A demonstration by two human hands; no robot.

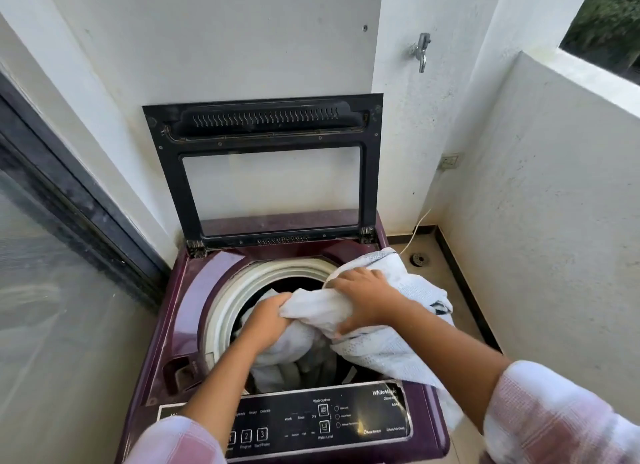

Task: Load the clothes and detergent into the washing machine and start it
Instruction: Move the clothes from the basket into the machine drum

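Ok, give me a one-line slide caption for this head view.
Left hand and right hand grip a white garment over the open maroon washing machine, lid raised.

Lid (263,124) upright, drum mouth (291,284) reachable; white cloth (381,346) drapes right rim, perhaps narrowing opening.

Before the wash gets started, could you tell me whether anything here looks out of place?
Yes, part of the white cloth hangs over the right edge of the washer, outside the drum; the lid could trap it.
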